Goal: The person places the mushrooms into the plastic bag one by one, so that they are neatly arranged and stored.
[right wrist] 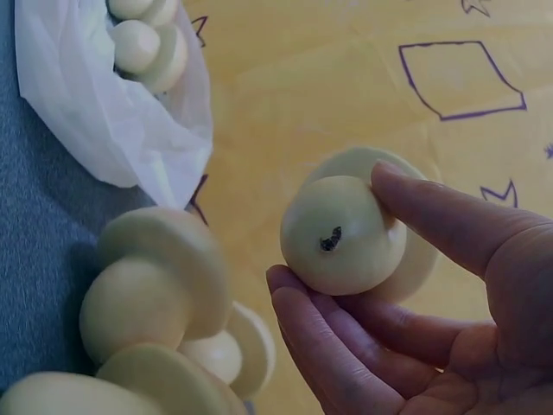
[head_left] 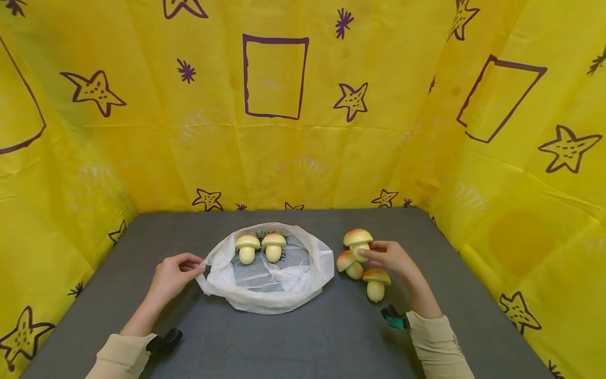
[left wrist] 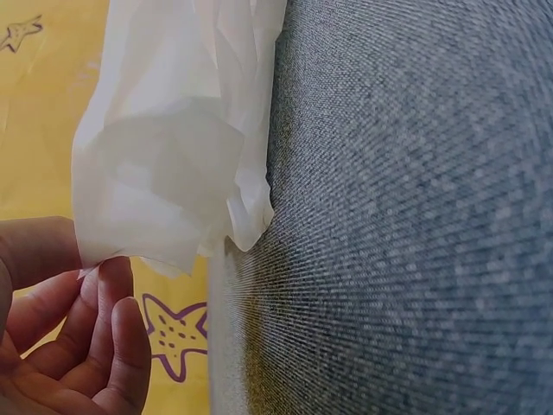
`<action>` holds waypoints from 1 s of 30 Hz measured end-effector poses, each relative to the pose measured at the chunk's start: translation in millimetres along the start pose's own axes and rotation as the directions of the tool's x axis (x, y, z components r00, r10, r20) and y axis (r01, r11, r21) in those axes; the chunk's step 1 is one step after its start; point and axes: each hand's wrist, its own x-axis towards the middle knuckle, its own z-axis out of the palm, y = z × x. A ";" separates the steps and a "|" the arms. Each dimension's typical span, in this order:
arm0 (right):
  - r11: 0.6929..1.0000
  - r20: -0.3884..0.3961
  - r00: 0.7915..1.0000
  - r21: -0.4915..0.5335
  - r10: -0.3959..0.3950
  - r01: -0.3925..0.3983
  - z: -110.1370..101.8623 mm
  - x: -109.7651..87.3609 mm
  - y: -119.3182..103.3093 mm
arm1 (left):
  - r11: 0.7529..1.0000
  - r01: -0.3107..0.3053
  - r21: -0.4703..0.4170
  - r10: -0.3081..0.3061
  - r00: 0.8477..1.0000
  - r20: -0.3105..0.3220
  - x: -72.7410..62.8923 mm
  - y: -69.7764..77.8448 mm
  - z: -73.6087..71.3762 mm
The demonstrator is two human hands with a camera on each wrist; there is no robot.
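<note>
My left hand [head_left: 176, 276] pinches the left rim of a white plastic bag [head_left: 279, 302] between thumb and fingertips; the left wrist view shows the thin bag edge [left wrist: 155, 190] caught there. Inside the wide mouth of the bag, two toy mushrooms [head_left: 247, 249] with orange-yellow caps lie side by side. To the right of the bag, my right hand [head_left: 390, 258] holds a toy mushroom [right wrist: 341, 238] by its pale stem, thumb on one side and fingers on the other. Close below it, more toy mushrooms [head_left: 376, 285] are grouped on the table, partly overlapping in the right wrist view.
A dark grey cloth covers the table [head_left: 265, 347]. Yellow fabric [head_left: 284, 147] with purple stars and frames hangs behind it and along both sides. Each wrist wears a dark strap-mounted device [head_left: 165, 341] near the beige sleeve.
</note>
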 end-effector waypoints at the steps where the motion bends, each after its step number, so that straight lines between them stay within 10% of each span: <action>1: 1.000 0.003 1.000 0.003 -0.001 0.001 1.3 0.8 -0.7 | 1.000 -0.004 0.000 0.004 1.000 -0.003 0.0 0.3 0.0; 30: 0.998 0.066 0.996 0.015 -0.063 0.062 43.5 23.4 -17.0 | 1.000 -0.002 0.011 0.002 1.000 -0.010 -0.4 1.5 -0.2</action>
